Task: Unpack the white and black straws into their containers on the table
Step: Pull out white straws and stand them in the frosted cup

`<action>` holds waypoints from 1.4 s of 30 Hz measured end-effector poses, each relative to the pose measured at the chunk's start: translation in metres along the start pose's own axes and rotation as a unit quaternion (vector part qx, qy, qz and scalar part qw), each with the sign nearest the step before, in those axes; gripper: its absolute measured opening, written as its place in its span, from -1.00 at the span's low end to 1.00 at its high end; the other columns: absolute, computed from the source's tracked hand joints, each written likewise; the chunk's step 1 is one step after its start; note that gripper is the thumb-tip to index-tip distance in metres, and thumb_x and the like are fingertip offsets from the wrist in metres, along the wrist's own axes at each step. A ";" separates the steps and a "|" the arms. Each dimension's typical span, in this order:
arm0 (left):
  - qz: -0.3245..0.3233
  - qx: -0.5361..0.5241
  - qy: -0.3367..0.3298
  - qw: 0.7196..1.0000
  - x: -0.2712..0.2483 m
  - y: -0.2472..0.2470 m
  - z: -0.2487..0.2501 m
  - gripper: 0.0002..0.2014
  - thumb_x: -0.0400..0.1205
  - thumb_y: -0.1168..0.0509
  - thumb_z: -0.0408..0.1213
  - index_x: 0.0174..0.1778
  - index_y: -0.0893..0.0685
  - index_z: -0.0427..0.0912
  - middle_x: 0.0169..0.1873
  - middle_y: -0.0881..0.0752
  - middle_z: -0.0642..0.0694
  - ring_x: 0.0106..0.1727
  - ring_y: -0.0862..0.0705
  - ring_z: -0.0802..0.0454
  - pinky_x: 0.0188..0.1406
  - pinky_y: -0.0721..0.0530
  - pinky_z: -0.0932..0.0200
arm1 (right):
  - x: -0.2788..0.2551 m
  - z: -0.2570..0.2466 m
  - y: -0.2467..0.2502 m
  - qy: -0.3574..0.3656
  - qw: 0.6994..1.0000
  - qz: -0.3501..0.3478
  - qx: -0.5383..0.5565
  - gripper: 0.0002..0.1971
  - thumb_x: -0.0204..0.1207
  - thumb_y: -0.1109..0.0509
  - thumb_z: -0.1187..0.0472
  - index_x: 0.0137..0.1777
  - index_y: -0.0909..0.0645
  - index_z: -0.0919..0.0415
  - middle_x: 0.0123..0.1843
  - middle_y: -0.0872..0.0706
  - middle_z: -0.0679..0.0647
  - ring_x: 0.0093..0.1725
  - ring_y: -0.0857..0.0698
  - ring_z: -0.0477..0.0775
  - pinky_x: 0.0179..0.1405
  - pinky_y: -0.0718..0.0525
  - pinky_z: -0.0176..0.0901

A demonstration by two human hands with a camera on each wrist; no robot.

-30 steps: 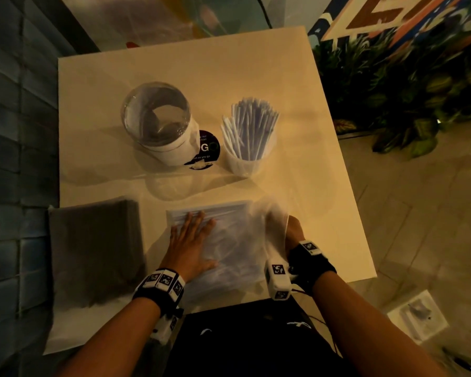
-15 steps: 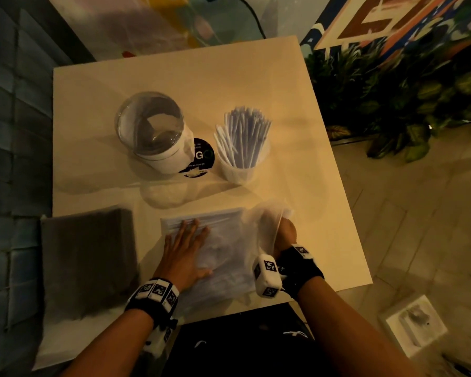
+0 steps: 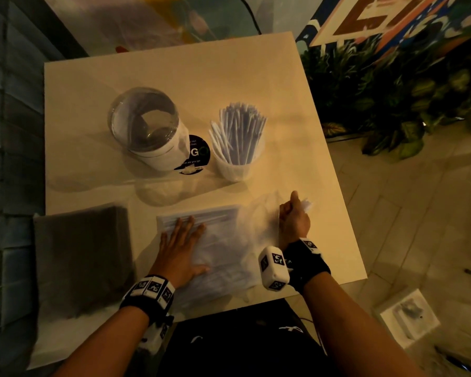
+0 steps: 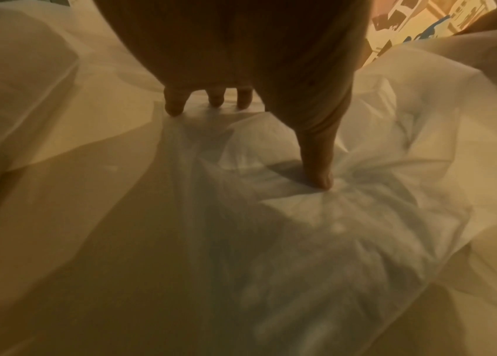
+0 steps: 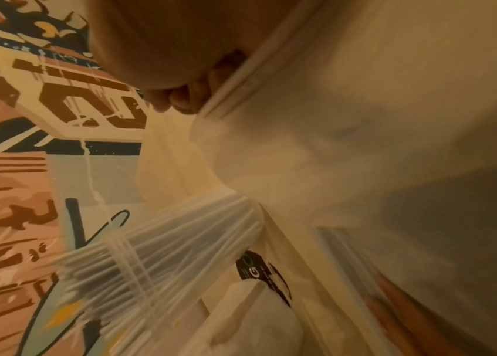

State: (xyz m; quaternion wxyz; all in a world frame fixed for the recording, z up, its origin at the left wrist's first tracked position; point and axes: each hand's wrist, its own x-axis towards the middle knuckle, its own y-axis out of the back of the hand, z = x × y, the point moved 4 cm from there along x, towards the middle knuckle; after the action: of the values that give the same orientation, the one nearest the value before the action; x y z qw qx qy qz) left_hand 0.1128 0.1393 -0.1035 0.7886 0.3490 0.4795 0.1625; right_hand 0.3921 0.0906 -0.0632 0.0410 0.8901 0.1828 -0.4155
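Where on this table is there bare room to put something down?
The far half of the cream square table, beyond the clear glass jar and the clear plastic cup of white straws, is bare; so is the right edge strip. The near edge is crowded: grey straw pack, clear bag of white straws, both hands.

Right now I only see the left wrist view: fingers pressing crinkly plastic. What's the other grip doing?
Observer: The right grip holds what look like a few white straws, just past the bag's open end.
Operator: Where could they go?
Observer: A clear cup already holding straws stands beyond the bag.
Operator: Anything else nearby?
Observer: A dark pack lies left of the left grip.
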 end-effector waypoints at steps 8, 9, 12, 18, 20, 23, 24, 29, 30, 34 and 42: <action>0.006 -0.010 -0.004 1.000 0.002 -0.001 -0.003 0.11 0.47 -0.42 0.33 0.71 0.25 0.28 0.70 0.40 0.14 0.67 0.46 0.09 0.69 0.24 -0.28 | -0.005 -0.042 0.002 0.056 0.994 -0.051 0.085 -0.49 0.69 -0.30 0.04 -0.48 -0.21 0.06 -0.58 -0.19 -0.04 -0.63 -0.13 -0.04 -0.57 -0.13 -0.27; 0.007 -0.012 -0.004 1.000 0.002 -0.001 -0.003 0.11 0.46 -0.42 0.32 0.72 0.23 0.27 0.70 0.39 0.15 0.69 0.44 0.07 0.70 0.22 -0.29 | -0.005 -0.048 0.002 0.066 0.993 -0.053 0.085 -0.49 0.68 -0.31 0.03 -0.49 -0.22 0.05 -0.58 -0.19 -0.04 -0.62 -0.14 -0.04 -0.57 -0.13 -0.26; 0.011 -0.026 0.003 1.000 0.002 0.001 -0.001 0.11 0.45 -0.43 0.33 0.73 0.19 0.27 0.72 0.35 0.14 0.73 0.38 0.01 0.71 0.20 -0.28 | -0.009 -0.066 0.004 0.096 0.990 -0.057 0.084 -0.50 0.67 -0.33 0.03 -0.50 -0.24 0.04 -0.58 -0.22 -0.04 -0.62 -0.16 -0.04 -0.58 -0.19 -0.27; -0.002 -0.080 -0.008 0.997 0.001 0.013 -0.001 0.28 0.10 -0.03 0.79 0.74 -0.06 0.19 0.76 0.14 0.09 0.77 0.18 -0.04 0.71 0.10 -0.27 | -0.049 -0.132 -0.002 0.200 0.971 -0.108 0.080 -0.49 0.69 -0.30 0.04 -0.49 -0.23 0.04 -0.60 -0.23 -0.05 -0.60 -0.15 -0.03 -0.55 -0.15 -0.20; 0.019 -0.134 -0.016 0.991 -0.003 0.030 0.012 0.19 0.21 -0.13 0.72 0.71 -0.20 0.10 0.74 -0.09 0.03 0.76 0.00 0.00 0.72 0.00 -0.16 | -0.074 -0.157 -0.009 0.247 0.954 -0.148 0.084 -0.49 0.71 -0.27 0.07 -0.47 -0.20 0.06 -0.60 -0.22 -0.05 -0.59 -0.11 -0.01 -0.55 -0.14 -0.19; 0.083 -0.274 -0.039 0.957 -0.010 0.065 0.046 -0.27 0.53 -0.44 0.20 0.58 -0.46 -0.02 0.53 -0.50 0.06 0.55 -0.42 0.16 0.55 -0.31 0.18 | -0.108 -0.179 -0.023 0.286 0.927 -0.227 0.083 -0.50 0.75 -0.19 0.10 -0.45 -0.16 0.10 -0.60 -0.19 -0.05 -0.60 -0.08 0.00 -0.55 -0.10 -0.15; 0.088 -0.346 -0.039 0.933 -0.011 0.074 0.056 -0.38 0.57 -0.45 0.12 0.50 -0.56 -0.07 0.43 -0.60 0.08 0.46 -0.53 0.17 0.50 -0.42 0.20 | -0.119 -0.180 -0.029 0.287 0.920 -0.253 0.084 -0.50 0.76 -0.17 0.10 -0.43 -0.11 0.12 -0.60 -0.16 -0.03 -0.60 -0.06 0.01 -0.55 -0.08 -0.14; -0.083 -0.749 0.061 0.654 -0.013 0.095 0.108 -0.40 0.67 -0.12 0.17 0.35 -0.62 -0.28 0.27 -0.74 -0.34 0.28 -0.73 -0.34 0.24 -0.71 -0.23 | -0.157 -0.154 -0.064 0.232 0.901 -0.356 0.082 -0.59 0.73 -0.15 0.12 -0.38 -0.19 0.14 -0.57 -0.14 -0.01 -0.63 -0.09 -0.02 -0.57 -0.09 -0.18; -0.106 -0.773 0.070 0.622 -0.014 0.097 0.115 -0.35 0.70 -0.05 0.20 0.40 -0.58 -0.31 0.30 -0.71 -0.38 0.30 -0.71 -0.38 0.26 -0.69 -0.28 | -0.162 -0.146 -0.069 0.227 0.895 -0.377 0.074 -0.61 0.72 -0.17 0.14 -0.38 -0.26 0.14 -0.58 -0.20 -0.04 -0.64 -0.13 -0.04 -0.58 -0.11 -0.19; -0.136 -0.786 0.060 0.600 -0.019 0.104 0.130 -0.36 0.69 0.04 0.24 0.38 -0.65 -0.16 0.29 -0.74 -0.27 0.30 -0.73 -0.25 0.17 -0.75 -0.20 | -0.174 -0.122 -0.083 0.266 0.864 -0.428 -0.011 -0.65 0.68 -0.20 0.15 -0.39 -0.46 0.03 -0.54 -0.38 -0.05 -0.63 -0.29 0.00 -0.59 -0.27 -0.16; -0.104 -0.808 0.054 0.578 -0.033 0.107 0.139 -0.60 0.64 -0.19 -0.05 -0.23 -0.84 -0.22 -0.37 -0.73 -0.22 -0.42 -0.72 -0.04 -0.56 -0.62 0.23 | -0.163 -0.105 -0.079 0.297 0.854 -0.415 -0.106 -0.68 0.58 -0.37 0.09 -0.23 -0.55 0.37 -0.45 -0.63 0.33 -0.51 -0.62 0.30 -0.49 -0.63 0.16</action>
State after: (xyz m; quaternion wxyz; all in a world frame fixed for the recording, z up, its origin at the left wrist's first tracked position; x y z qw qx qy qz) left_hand 0.2258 0.1402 0.0351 0.7287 -0.4934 0.2247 0.4183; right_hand 0.3443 0.1400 0.1343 -0.0976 0.8031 0.5812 -0.0878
